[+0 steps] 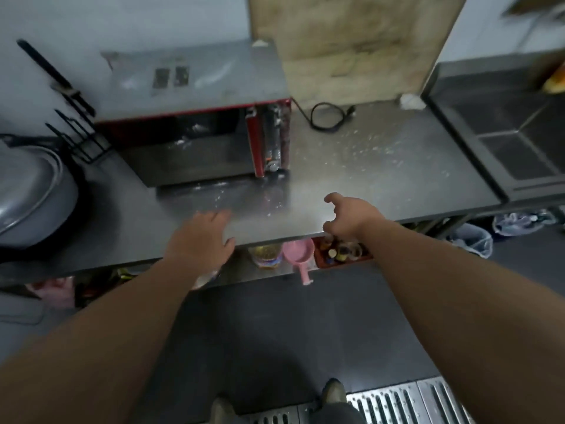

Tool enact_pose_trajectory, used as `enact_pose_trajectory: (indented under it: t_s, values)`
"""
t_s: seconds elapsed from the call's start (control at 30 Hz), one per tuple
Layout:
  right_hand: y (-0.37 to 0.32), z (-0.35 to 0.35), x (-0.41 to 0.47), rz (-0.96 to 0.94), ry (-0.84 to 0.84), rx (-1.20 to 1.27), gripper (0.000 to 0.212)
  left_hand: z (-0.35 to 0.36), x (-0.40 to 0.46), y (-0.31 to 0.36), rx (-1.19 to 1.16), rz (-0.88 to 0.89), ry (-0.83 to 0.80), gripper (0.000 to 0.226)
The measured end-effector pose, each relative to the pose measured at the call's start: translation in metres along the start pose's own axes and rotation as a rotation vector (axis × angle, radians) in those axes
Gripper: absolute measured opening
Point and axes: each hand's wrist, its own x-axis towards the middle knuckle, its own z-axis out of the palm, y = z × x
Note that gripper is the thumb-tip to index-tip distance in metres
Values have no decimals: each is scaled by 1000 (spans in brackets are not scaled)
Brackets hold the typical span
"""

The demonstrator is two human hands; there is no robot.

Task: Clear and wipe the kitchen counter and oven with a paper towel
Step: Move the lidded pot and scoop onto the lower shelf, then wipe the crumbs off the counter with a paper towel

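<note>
A steel kitchen counter (382,166) runs across the view, dusted with white crumbs and flour. On it stands a red-trimmed oven (195,117) with a grey top and dark glass door; white powder lies on its top and in front of it. My left hand (201,237) is over the counter's front edge, fingers straight, holding nothing. My right hand (348,217) hovers at the front edge further right, fingers loosely curled and empty. A crumpled white paper (411,101) lies at the back right of the counter.
A black cable (327,117) coils behind the oven's right side. A large grey pot lid (30,191) and black rack (76,130) stand at left. A sink (513,139) adjoins at right. A pink scoop (301,255) and bottles sit on the lower shelf.
</note>
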Motion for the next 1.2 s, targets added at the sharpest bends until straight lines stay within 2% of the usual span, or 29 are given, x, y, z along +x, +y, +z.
enact_pose_trajectory:
  t_s: [0.23,0.4,0.63,0.93,1.2]
  values:
    - [79,-54,-18,66,25,33,75,-24,12,60,18,-129,-14,69]
    - [119,-62,-14,125,-9,56,77,-12,39,117,-12,-20,-110,68]
    - [153,-84,21,209,26,45,78,2,119,161,-95,139,-143,70]
    - [202,-158,77,429,143,52,78,6,262,199,-88,323,-178,68]
    - [223,-183,117,477,157,53,74,25,325,225,-55,391,-206,63]
